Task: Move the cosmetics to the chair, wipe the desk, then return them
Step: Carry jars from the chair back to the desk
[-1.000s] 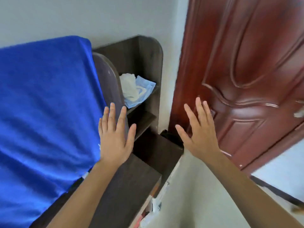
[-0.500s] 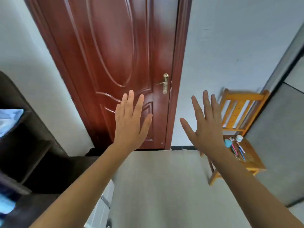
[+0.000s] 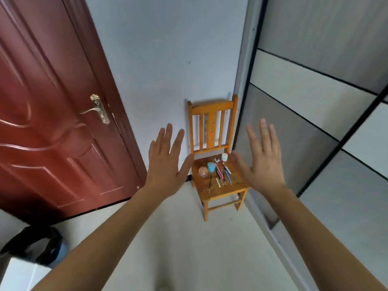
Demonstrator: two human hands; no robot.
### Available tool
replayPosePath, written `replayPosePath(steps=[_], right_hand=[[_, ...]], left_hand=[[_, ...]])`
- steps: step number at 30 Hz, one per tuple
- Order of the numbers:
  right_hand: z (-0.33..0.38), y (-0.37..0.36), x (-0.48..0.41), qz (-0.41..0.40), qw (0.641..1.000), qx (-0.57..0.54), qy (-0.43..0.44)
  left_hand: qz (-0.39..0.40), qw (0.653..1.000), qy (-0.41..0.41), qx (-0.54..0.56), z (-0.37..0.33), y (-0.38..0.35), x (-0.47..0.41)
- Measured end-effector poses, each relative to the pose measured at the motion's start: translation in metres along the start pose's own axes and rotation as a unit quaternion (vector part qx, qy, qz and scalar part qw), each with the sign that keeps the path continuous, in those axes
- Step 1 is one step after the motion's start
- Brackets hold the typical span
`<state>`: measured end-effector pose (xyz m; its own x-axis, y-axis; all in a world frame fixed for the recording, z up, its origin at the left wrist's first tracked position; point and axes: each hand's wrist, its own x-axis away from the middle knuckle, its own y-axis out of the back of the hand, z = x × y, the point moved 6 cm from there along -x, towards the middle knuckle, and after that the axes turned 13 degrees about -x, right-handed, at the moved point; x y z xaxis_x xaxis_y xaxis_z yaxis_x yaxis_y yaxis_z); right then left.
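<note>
You are facing the chair (image 3: 212, 108), which is standing far ahead in the corner, its back against the pale wall, between the red door (image 3: 52, 122) on the left and the grey wardrobe panels (image 3: 315, 101) on the right; you are holding your left hand (image 3: 165, 166) and right hand (image 3: 262, 164) up in front of you, fingers spread wide and straight, gripping nothing; the cosmetics (image 3: 220, 173) are all lying on the seat, well apart from both hands, so the step in hand is probably collecting them for the desk, which is out of view; when you are closing in, be lowering yourself first, since the seat is sitting low; consider taking the jars one per hand and gathering the thin sticks as a single bundle, because loose ones are likely to roll off the slatted seat; the copper-lidded jar (image 3: 203, 171) is sitting at the seat's left, a blue cup-shaped piece (image 3: 211, 166) just beside it, a white tub (image 3: 224, 157) and a small dark box (image 3: 217, 159) at the far edge by the backrest, and the pencils and brushes (image 3: 224, 175) are fanning across the middle, some overlapping; their labels are too small to read
</note>
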<state>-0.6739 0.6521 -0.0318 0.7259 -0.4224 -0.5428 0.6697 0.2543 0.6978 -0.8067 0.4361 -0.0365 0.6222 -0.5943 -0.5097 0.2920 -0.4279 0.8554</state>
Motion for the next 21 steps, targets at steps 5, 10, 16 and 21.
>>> replayPosePath(steps=[5,10,16,21], right_hand=[[-0.076,-0.022,-0.037,0.027,0.998,-0.001,-0.059],[-0.145,-0.063,-0.098,0.058,0.993,0.018,-0.098],[-0.219,-0.127,-0.192,0.098,0.984,0.011,-0.15],[-0.275,-0.179,-0.243,0.13,0.977,0.003,-0.17]], left_hand=[[0.023,0.999,0.004,0.022,-0.019,-0.072,-0.06],[0.025,0.999,0.003,0.048,-0.028,-0.159,-0.139],[0.079,0.996,0.008,0.045,-0.022,-0.259,-0.243],[0.116,0.993,0.009,0.028,-0.026,-0.323,-0.303]])
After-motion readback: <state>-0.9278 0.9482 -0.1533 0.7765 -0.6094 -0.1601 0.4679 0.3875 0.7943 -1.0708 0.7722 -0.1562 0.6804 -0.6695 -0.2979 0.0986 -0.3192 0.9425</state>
